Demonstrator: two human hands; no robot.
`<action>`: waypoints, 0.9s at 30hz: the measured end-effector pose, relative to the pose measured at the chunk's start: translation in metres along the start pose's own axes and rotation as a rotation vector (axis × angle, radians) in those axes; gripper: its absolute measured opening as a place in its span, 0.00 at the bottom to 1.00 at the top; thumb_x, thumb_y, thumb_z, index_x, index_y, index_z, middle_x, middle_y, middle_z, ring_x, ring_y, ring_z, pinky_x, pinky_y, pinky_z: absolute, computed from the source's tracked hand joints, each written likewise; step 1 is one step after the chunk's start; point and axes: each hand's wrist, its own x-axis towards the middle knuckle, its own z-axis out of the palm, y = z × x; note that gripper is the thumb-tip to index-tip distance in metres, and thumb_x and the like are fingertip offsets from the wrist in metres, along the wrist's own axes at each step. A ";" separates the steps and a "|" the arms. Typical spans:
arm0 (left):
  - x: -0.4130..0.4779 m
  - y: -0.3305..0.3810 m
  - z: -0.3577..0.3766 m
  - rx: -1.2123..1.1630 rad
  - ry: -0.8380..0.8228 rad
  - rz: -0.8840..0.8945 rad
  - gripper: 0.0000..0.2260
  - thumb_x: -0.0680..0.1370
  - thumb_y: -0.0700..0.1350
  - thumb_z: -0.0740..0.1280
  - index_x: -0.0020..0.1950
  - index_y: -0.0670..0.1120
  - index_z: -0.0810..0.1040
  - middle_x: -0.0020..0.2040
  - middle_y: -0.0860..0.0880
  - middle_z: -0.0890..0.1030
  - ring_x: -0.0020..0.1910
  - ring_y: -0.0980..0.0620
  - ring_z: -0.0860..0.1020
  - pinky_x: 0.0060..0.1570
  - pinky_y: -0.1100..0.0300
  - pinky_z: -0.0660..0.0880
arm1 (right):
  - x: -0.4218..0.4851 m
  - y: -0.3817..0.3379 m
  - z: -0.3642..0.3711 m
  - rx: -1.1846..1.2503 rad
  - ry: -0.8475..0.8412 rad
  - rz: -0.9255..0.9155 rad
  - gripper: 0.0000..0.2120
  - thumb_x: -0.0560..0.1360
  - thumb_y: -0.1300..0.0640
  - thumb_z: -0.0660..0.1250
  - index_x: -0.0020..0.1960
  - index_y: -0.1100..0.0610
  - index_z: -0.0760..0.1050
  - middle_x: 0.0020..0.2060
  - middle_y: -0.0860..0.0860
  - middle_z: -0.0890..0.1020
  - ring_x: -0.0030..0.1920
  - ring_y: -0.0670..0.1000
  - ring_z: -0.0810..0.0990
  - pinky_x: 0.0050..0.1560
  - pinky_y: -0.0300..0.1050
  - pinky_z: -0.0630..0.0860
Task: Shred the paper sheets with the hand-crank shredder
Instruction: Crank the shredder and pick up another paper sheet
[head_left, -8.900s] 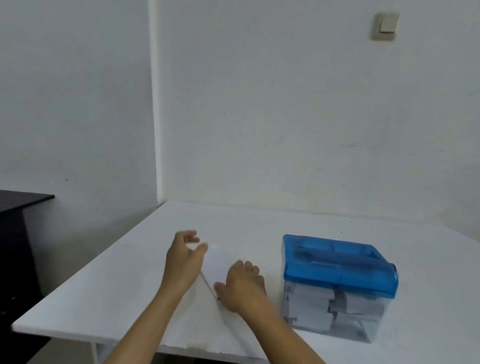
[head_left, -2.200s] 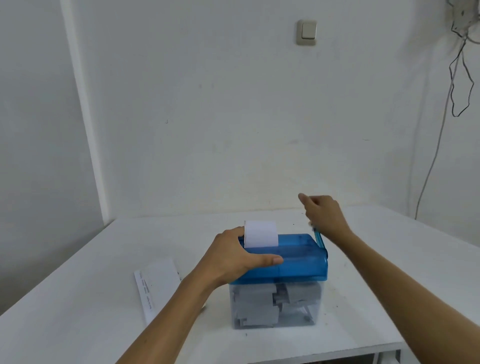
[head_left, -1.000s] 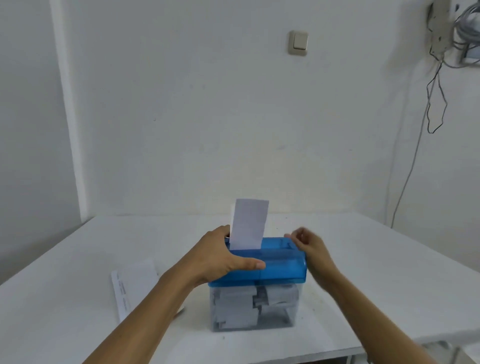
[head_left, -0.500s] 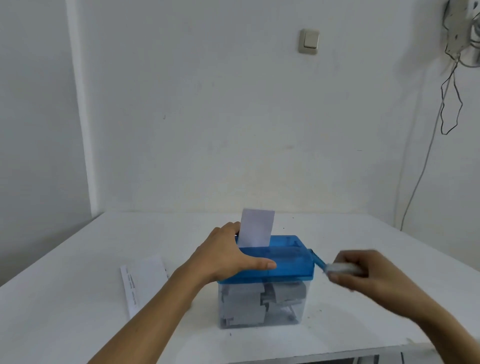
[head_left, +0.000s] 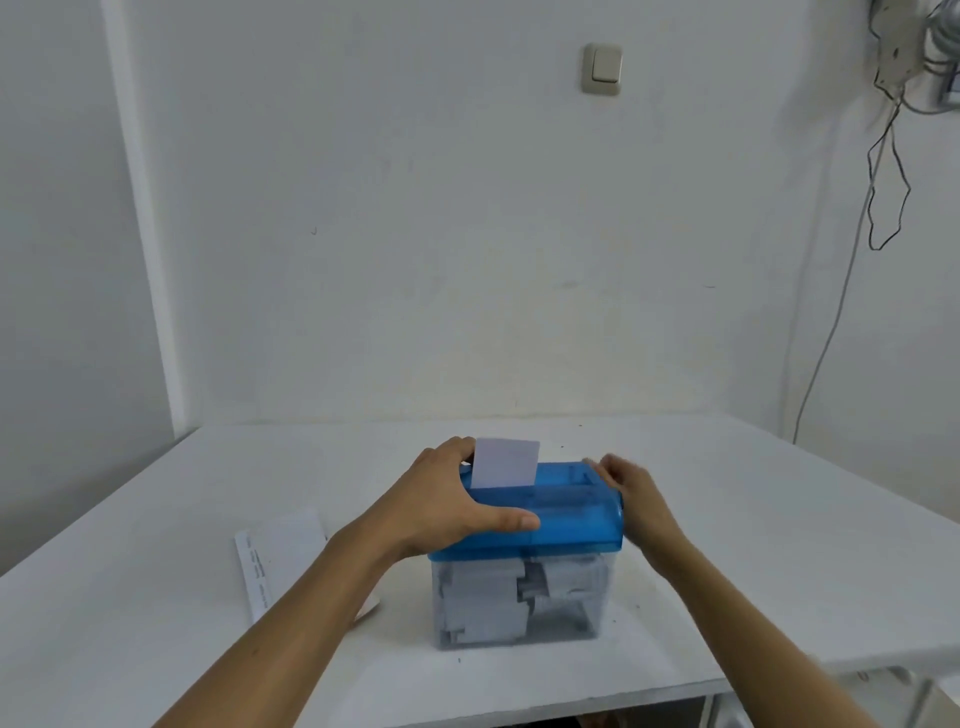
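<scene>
1. Counter: white, carries all the items below.
2. Sheets: white, flat on counter, L of shredder, near it but apart. Printed strip along their L edge. Near corner hidden under L forearm.
3. L hand: on shredder's L half. Fingers curve over lid to its far edge, thumb lies straight along lid's front face, so the hand clamps the lid front to back.
4. Paper: white slip, upright in slot on shredder's top, L of centre. Lower end is in the slot, upper part stands clear. L fingertips are just beside its L edge; contact can't be told.
5. Shredder: blue translucent lid over clear bin, mid-counter, toward the front edge. Bin holds grey-white paper pieces, stacked close up under the lid.
6. R hand: at shredder's R end, by the lid's upper corner. Blurred. Fingers bent against the lid end. Crank hidden behind the hand, so can't tell whether it grips anything.
7. Switch: beige, on wall, high above shredder, slightly R.
8. Cables: on wall, up and far R of shredder. They loop down from a fitting at the top corner, and one thin lead runs on down past counter level.
</scene>
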 end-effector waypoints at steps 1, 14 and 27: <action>0.000 0.000 0.000 0.003 0.001 0.001 0.44 0.58 0.69 0.78 0.69 0.58 0.67 0.65 0.57 0.73 0.61 0.56 0.73 0.55 0.61 0.74 | -0.006 0.013 0.003 -0.048 -0.069 0.043 0.11 0.82 0.56 0.63 0.45 0.61 0.77 0.38 0.57 0.84 0.37 0.57 0.81 0.42 0.56 0.81; 0.002 0.004 0.001 0.054 0.012 0.021 0.31 0.61 0.71 0.76 0.60 0.63 0.73 0.57 0.62 0.73 0.60 0.58 0.72 0.60 0.55 0.75 | -0.091 -0.027 -0.059 -0.238 -0.294 0.086 0.27 0.83 0.45 0.57 0.35 0.62 0.79 0.29 0.55 0.83 0.32 0.53 0.81 0.34 0.40 0.76; 0.000 0.005 -0.003 0.077 -0.007 0.042 0.36 0.63 0.68 0.77 0.67 0.59 0.73 0.58 0.64 0.72 0.59 0.60 0.72 0.55 0.64 0.72 | -0.012 -0.066 -0.068 -0.099 -0.117 -0.196 0.17 0.73 0.42 0.69 0.42 0.57 0.81 0.35 0.50 0.84 0.37 0.47 0.83 0.40 0.40 0.80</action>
